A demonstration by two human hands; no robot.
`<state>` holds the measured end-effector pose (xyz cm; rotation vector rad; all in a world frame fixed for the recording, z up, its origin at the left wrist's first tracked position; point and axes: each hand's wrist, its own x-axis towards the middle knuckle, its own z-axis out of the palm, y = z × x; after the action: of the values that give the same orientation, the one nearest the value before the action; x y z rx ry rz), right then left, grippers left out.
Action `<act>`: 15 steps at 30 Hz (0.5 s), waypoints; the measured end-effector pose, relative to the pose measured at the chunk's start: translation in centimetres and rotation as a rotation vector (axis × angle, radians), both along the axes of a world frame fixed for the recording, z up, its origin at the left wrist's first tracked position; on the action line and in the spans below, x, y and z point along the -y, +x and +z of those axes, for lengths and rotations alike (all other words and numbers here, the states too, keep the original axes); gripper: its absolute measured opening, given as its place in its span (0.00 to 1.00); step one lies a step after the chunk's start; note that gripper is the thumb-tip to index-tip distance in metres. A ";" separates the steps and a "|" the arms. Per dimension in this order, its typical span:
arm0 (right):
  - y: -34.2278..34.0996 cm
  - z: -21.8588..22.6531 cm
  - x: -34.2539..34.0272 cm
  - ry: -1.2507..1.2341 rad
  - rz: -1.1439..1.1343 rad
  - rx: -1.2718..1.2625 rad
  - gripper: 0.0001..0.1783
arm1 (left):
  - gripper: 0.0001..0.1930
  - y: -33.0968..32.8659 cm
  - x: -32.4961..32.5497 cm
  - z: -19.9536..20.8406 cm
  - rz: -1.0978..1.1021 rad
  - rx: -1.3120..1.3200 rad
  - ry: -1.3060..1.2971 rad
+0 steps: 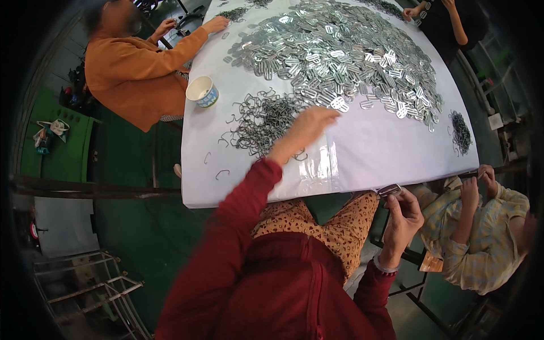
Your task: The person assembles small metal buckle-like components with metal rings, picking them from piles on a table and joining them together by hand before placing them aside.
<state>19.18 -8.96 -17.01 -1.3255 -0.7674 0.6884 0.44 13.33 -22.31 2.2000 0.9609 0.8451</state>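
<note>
We see a workshop or small factory floor: a large heap of slotted metal plates [345, 54] at one o'clock and a pile of wire hooks [262, 123] near twelve share one worktop [402, 150]. People [133, 79] surround it at ten, two and four; a bare metal frame [90, 294] stands at eight.

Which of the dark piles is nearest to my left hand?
The wide pile of hooks between the cup and your left hand; the other dark piles lie farther away.
</note>
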 end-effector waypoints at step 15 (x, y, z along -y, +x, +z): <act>0.1 0.5 2.9 -0.017 -0.004 0.006 0.11 | 0.08 -2.7 -5.2 -2.7 -0.066 -0.220 0.240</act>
<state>19.24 -11.86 -16.46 -1.3443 -0.7650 0.6890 -2.24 18.50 -25.03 2.5586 0.9226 0.7306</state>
